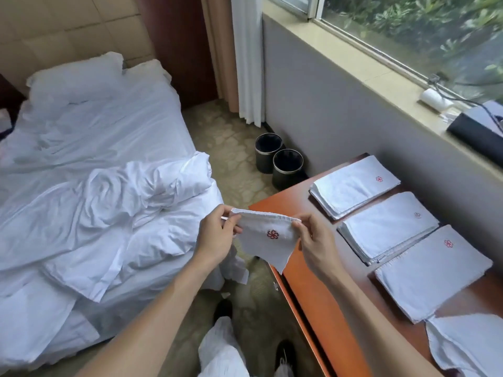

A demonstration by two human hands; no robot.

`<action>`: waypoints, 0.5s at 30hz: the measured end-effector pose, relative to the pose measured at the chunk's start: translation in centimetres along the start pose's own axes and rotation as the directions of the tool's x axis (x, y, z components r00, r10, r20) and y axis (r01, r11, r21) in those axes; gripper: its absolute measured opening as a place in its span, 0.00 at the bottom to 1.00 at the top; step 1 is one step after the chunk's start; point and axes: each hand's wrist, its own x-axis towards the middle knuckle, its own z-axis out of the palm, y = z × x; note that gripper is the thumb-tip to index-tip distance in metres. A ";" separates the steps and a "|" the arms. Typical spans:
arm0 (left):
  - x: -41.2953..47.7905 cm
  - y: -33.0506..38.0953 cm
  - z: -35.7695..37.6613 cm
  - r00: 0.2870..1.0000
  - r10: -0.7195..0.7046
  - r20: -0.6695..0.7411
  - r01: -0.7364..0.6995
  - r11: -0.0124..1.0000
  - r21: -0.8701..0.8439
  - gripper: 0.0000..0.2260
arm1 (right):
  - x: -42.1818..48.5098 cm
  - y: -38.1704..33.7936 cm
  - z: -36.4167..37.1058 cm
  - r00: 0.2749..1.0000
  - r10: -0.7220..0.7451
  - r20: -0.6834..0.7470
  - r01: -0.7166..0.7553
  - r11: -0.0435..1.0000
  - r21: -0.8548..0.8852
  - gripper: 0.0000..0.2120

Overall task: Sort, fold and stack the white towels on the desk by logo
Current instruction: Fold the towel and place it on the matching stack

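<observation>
Patterned carpet is showing between a rumpled bed with white linen (pixel 95 172) on the left and a glossy orange-brown wooden desk (pixel 288 202) on the right. Two black cylindrical waste bins (pixel 268 152) are standing side by side on the floor past the desk's far end, and their insides are showing only dark.

Three flat, rectangular stacks of folded white towels are lying in a row on the desk. The far stack (pixel 353 186) and the near stack (pixel 432 270) are showing red logos, while the middle stack (pixel 386 227) is showing a paler one. A loose white towel (pixel 468 346) is lying crumpled at the near right.

A small white terry towel with a red pinwheel logo (pixel 261 246) is hanging in the air just off the desk's left edge. The left hand (pixel 216 238) is pinching its upper left corner, and the right hand (pixel 317 243) is pinching its upper right corner, each between thumb and fingertips.
</observation>
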 end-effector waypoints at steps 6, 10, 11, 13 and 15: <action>9.1 0.1 1.6 0.970 0.074 0.230 -0.061 0.996 -0.062 0.07 | 4.1 -0.1 0.8 0.973 0.116 -0.201 -0.131 0.990 -0.059 0.06; 14.8 1.1 2.3 0.910 0.099 0.403 -0.063 0.993 -0.102 0.07 | 6.0 -1.3 1.8 0.923 0.197 -0.330 -0.217 0.976 -0.027 0.07; 16.2 1.6 2.7 0.891 0.103 0.443 -0.062 0.992 -0.106 0.06 | 6.4 -1.6 1.9 0.907 0.214 -0.362 -0.233 0.972 -0.010 0.07; 18.2 2.7 3.7 0.846 0.136 0.516 -0.109 0.991 -0.083 0.05 | 6.7 -2.3 2.1 0.867 0.241 -0.437 -0.252 0.967 0.035 0.07; 19.3 3.9 5.0 0.789 0.197 0.582 -0.203 0.978 -0.056 0.04 | 6.3 -2.7 1.8 0.820 0.264 -0.508 -0.259 0.962 0.081 0.07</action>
